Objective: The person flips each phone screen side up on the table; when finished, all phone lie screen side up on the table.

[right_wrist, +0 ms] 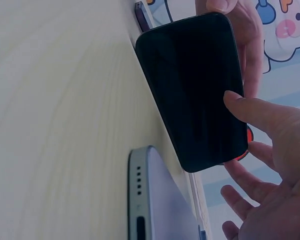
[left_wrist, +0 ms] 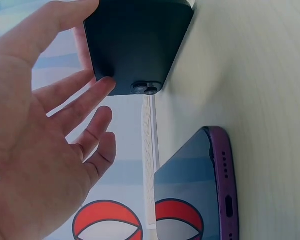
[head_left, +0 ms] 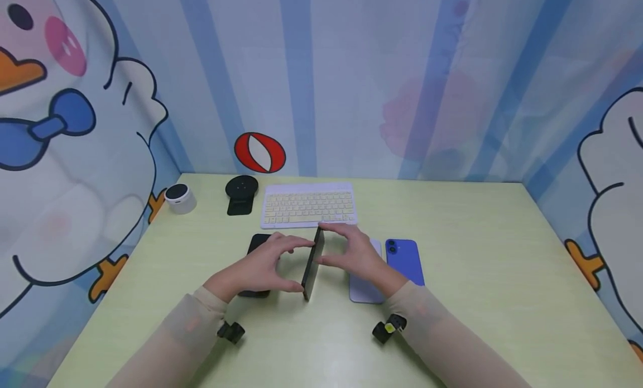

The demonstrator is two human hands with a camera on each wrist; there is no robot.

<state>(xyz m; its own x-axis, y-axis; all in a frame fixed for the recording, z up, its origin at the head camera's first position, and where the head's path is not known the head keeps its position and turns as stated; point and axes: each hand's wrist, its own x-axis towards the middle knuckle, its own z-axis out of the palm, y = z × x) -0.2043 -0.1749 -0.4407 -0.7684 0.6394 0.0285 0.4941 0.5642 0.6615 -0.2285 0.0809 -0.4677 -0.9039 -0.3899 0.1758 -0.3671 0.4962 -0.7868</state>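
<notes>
A black smartphone point(head_left: 313, 265) stands tilted on its long edge between both hands, its camera-side back toward the left and its dark screen point(right_wrist: 190, 95) toward the right. My left hand point(head_left: 258, 265) holds it with the thumb at the near end and fingertips along the upper edge. On the other side my right hand point(head_left: 358, 253) grips the far end, thumb on the screen and fingers over the edge. Below the left hand lies a purple-edged phone point(left_wrist: 226, 185), screen up. Partly covered by the right hand is a lavender phone point(head_left: 365, 290), with a blue phone point(head_left: 404, 260) beside it.
A lavender keyboard point(head_left: 308, 205) lies behind the hands. Left of it stand a black charging stand point(head_left: 241, 194) and a small white cylinder with a dark top point(head_left: 181, 199). A printed curtain point(head_left: 341, 86) rises along the table's back edge.
</notes>
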